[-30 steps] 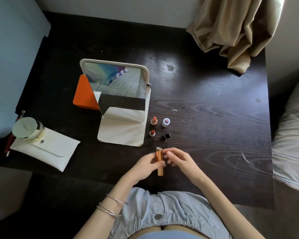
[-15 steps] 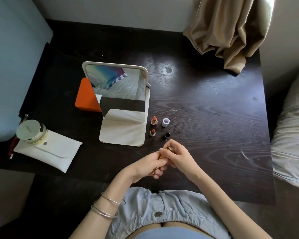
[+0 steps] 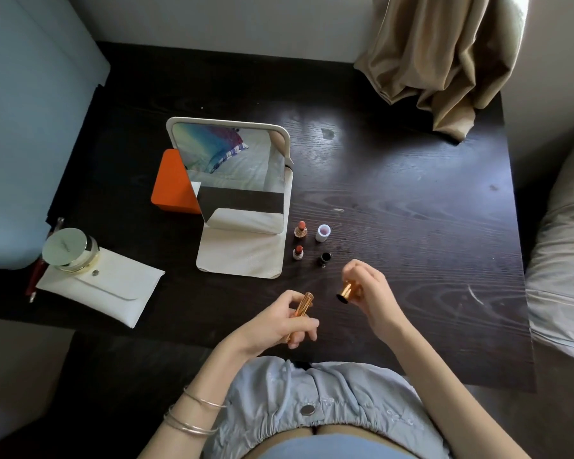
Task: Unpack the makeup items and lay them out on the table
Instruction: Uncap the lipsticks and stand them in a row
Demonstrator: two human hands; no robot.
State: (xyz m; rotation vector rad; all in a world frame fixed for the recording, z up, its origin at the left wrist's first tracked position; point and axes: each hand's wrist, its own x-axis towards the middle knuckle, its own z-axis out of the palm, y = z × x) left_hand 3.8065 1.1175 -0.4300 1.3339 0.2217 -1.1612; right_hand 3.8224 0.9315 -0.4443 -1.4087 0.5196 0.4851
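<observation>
We count two uncapped lipsticks standing upright on the dark wooden desk (image 3: pixel 411 207), just right of the mirror base: the far lipstick (image 3: pixel 301 229) in a gold base and the near lipstick (image 3: pixel 298 252) in a silver base, both with a reddish-brown tip. Beside them, further right, stand two caps with their open ends up: one white cap (image 3: pixel 323 233) and one black cap (image 3: pixel 325 259).

A third item, a gold tube (image 3: pixel 301 309), is held above the near edge of the desk in two parts. We see the left hand (image 3: pixel 279 323) curled round the tube body, which tilts up and to the right; its lower end is hidden in the fingers. The right hand (image 3: pixel 368 293) pinches the gold cap (image 3: pixel 346 291) between thumb and fingers, its dark open end facing left and down toward the tube. The two parts are apart, with a clear gap between them.

We count one folding mirror (image 3: pixel 232 173) with a cream stand, one orange box (image 3: pixel 171 183) behind its left edge, one white pouch (image 3: pixel 106 289) at the near left, and one round jar (image 3: pixel 68 250) with a pale lid resting on the pouch's far corner. Three bangles (image 3: pixel 193 415) sit on the left wrist. A tan curtain (image 3: pixel 444 58) hangs onto the far right corner.
</observation>
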